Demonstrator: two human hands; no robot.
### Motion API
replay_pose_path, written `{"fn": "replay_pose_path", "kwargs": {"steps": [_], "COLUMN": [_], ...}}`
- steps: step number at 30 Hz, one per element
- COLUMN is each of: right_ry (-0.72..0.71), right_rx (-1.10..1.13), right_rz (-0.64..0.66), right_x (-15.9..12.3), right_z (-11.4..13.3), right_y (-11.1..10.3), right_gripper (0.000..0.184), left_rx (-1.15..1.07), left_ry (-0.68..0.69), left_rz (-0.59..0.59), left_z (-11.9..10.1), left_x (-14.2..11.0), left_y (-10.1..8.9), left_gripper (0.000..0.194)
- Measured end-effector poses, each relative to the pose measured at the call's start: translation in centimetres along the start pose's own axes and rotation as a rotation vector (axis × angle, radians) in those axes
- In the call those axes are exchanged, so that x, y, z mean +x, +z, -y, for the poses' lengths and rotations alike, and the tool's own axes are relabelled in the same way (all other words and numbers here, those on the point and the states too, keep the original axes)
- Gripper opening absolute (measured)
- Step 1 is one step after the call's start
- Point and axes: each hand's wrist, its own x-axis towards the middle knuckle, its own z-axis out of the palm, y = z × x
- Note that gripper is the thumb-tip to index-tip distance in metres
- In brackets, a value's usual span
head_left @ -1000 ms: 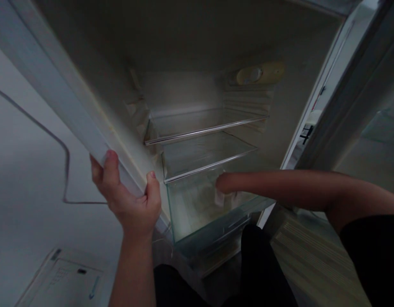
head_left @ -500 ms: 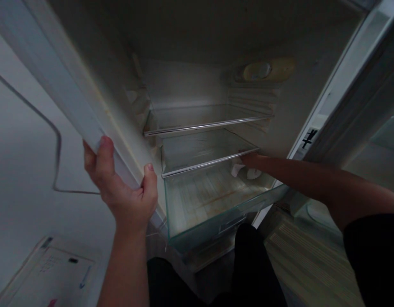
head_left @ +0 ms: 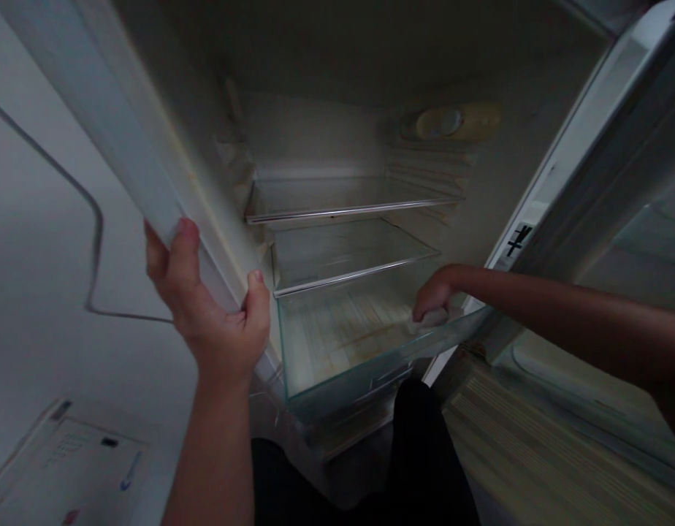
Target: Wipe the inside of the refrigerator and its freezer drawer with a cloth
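My left hand (head_left: 214, 314) grips the front edge of the refrigerator's left side wall (head_left: 151, 153), thumb on the inner face and fingers outside. Inside the clear bottom drawer (head_left: 337, 394), near its right front corner, my right hand (head_left: 437, 292) is closed on a white cloth (head_left: 433, 318), pressed down low. Whether it is cloth or paper is hard to tell, and blur softens it. Brownish stains streak the drawer's floor. Above the drawer lie two glass shelves, a lower shelf (head_left: 356, 277) and an upper shelf (head_left: 353, 210).
The open refrigerator door (head_left: 605, 197) stands at the right, its ribbed lower part (head_left: 524, 446) beside my knee. A yellowish lamp cover (head_left: 458, 120) is on the inner right wall. At the left, a cord (head_left: 96, 226) hangs before the white wall, above a white box (head_left: 85, 467) with marks.
My right hand has come forward from the back right of the drawer to its front right corner, bringing the white cloth along. The left hand keeps its hold.
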Motion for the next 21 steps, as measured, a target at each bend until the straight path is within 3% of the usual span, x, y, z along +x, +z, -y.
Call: {"fn": "replay_pose_path", "kwargs": {"steps": [2,7,9,11,13,15,18,21], "right_ry": [-0.149,-0.775,-0.91,-0.919,-0.941,-1.087,-1.389,-1.294], "right_rx": [0.011,0.011,-0.105,-0.199,-0.215,-0.169,-0.154,-0.287], "right_rz": [0.107,0.215,0.01,-0.368,-0.717,-0.973,-1.266,-1.401], "right_x": [-1.3,-4.3,-4.9,-4.9,-4.3,-3.4,-1.7,0.3], "right_z": [2.1,10.2,13.3,15.2,15.6,14.6,11.0,6.4], "right_y": [0.5,4.8,7.5,10.5,13.3,15.9,19.1,21.8], "right_gripper": [0.031,0.033,0.037,0.039,0.033,0.03,0.026,0.023], "left_rx": [0.009,0.025,0.015,0.01,0.014,0.019,0.012,0.007], "left_ry": [-0.014,0.001,0.001,0.001,-0.006,-0.028,-0.016,-0.013], "left_rz": [0.007,-0.002,-0.012,-0.019,-0.021,-0.014,-0.029,-0.035], "left_z": [-0.1,-0.6,-0.8,-0.9,-0.9,-0.8,-0.6,-0.5], "left_x": [0.0,-0.1,-0.1,-0.1,-0.1,-0.3,-0.4,-0.4], "left_y": [0.0,-0.1,-0.1,-0.1,-0.1,-0.1,0.0,-0.1], "left_gripper": [0.089,0.086,0.085,0.085,0.084,0.084,0.089,0.09]}}
